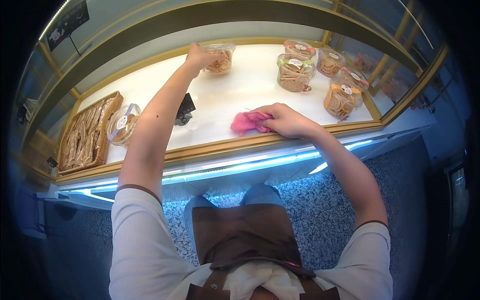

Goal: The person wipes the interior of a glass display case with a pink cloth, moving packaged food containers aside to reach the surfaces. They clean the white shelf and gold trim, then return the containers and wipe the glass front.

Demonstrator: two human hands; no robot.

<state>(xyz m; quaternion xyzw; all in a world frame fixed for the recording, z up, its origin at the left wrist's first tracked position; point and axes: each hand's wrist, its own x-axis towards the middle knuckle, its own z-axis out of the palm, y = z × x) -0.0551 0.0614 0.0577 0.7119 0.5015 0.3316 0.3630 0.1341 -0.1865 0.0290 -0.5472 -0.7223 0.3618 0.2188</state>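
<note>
At the back of the white display shelf (240,85), my left hand (200,57) grips a clear plastic tub of cookies (220,65) from its left side, fingers across its front. My right hand (289,120) rests close to the shelf's front edge, its fingers closed on a crumpled pink cloth (245,123). The cloth lies against the white surface. Beneath my left forearm, another clear cookie tub (123,125) with a lilac band is partly covered. A small black sign (186,105) stands on the shelf just right of that forearm.
Several cookie tubs with coloured bands, including a green-banded tub (295,74) and an orange-banded tub (343,100), stand at the right. A wicker tray (116,102) of wrapped sticks sits at the far left. A gold front rail (225,150) and an overhead bar (240,19) frame the case.
</note>
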